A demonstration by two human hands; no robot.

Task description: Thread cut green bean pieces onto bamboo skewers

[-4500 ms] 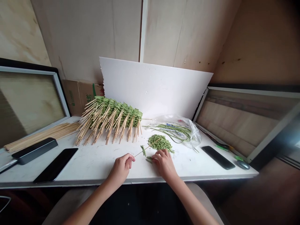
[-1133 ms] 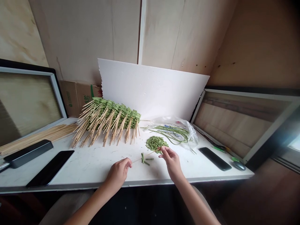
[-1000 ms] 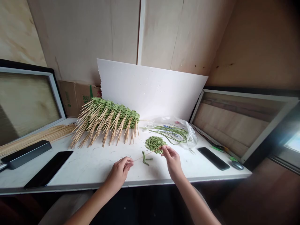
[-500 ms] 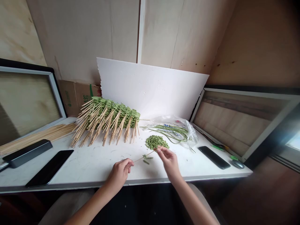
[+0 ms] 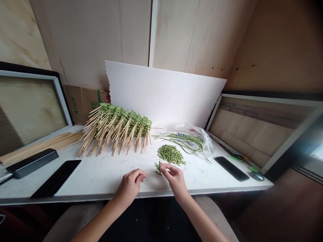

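White table [image 5: 101, 174], near edge, centre: the person's left hand [image 5: 131, 183], fingers curled in, thumb and forefinger pinched together on the near end of a thin bamboo skewer [image 5: 151, 170], which is faint and hard to follow against the tabletop. Right hand [image 5: 174, 178], just beside it, thumb and forefinger closed on a small cluster of threaded bean pieces [image 5: 158, 167] at the skewer's far end, the other fingers loosely bent; whether the cluster rests on the table or is held just above it cannot be told. Behind the right hand, near: one loose heap of cut green bean pieces [image 5: 171, 154]. Behind that, touching or nearly so: a clear plastic bag [image 5: 207, 143] holding long uncut beans [image 5: 186, 139]. Left of centre: a stacked bank of finished bean skewers [image 5: 118, 126], stick ends fanned toward the person. Far left: a bundle of bare skewers [image 5: 42, 146], a black oblong box [image 5: 32, 163], a dark phone [image 5: 57, 178]. Right side: a second phone [image 5: 231, 168], green-handled scissors [image 5: 237, 157], a mouse [image 5: 257, 175]. Rear: a white foam board [image 5: 164, 92] leaning on the wall, a cardboard box [image 5: 84, 102] beside it.
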